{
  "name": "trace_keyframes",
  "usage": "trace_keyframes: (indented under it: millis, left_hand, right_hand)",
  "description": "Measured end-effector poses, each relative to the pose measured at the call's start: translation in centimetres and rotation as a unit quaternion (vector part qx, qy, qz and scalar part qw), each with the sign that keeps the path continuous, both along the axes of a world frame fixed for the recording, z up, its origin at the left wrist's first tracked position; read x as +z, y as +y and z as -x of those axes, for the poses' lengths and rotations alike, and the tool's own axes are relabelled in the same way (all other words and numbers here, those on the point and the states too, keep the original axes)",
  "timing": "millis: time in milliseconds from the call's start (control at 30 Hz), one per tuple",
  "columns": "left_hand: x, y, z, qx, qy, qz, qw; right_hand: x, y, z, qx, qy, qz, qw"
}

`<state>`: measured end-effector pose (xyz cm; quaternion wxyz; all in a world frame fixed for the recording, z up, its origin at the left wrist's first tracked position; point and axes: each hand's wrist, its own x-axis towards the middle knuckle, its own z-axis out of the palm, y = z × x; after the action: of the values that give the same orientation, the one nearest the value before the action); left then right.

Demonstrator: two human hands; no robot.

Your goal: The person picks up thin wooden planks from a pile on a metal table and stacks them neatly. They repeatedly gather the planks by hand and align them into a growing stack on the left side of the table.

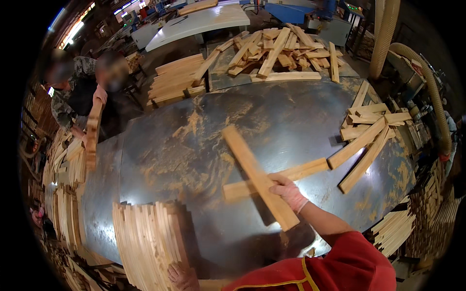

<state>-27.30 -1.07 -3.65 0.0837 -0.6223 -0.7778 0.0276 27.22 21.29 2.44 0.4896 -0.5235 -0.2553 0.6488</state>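
Note:
My right hand [290, 194], in a thin glove, grips a wooden board [245, 157] held slantwise above the dark metal table [204, 145]. Beneath it, crossing at an angle, is a second board [310, 169]; whether the two touch I cannot tell. At the lower edge my left hand [182, 277], gloved too, rests with its fingers laid against the near right side of a row of wooden strips [148, 237]. These strips stand packed side by side on the table.
A loose pile of boards [361, 140] lies at the table's right end. Beyond the far edge is a bigger heap [286, 51], beside stacked boards [174, 77]. At left, a person in camouflage sleeves holds a wooden bundle [93, 131]. Sawdust streaks the tabletop; a ribbed hose [439, 106] hangs at right.

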Motion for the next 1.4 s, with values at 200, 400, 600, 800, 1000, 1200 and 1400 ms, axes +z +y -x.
trace_keyframes:
  millis: [200,400,600,800,1000,1200,1400]
  left_hand:
    - [5.1,2.0,-8.2,0.057,0.051,0.110,0.991]
    - [4.0,5.2,-4.6,0.034,0.074,0.135,0.987]
    - [6.3,8.9,-16.4,-0.047,-0.121,0.127,0.983]
    - [2.8,14.4,-24.1,0.010,-0.705,0.180,0.685]
    - [8.6,10.6,-20.6,0.010,-0.456,0.063,0.888]
    - [5.2,4.3,-6.5,0.055,0.004,0.051,0.997]
    - [6.6,9.1,-12.1,-0.042,0.073,-0.038,0.996]
  right_hand:
    - [-1.3,9.9,-14.0,-0.127,-0.148,0.004,0.981]
    - [-0.8,25.5,-26.9,-0.110,-0.095,-0.056,0.988]
    - [0.0,12.7,-13.5,-0.042,0.123,-0.013,0.991]
    - [-1.5,-8.5,3.2,0.198,0.100,0.023,0.975]
    - [-7.2,-13.5,7.0,0.291,-0.137,-0.153,0.934]
    - [1.0,-14.2,-6.3,-0.084,-0.270,-0.013,0.959]
    - [-0.4,-13.4,-27.7,-0.453,-0.420,0.120,0.777]
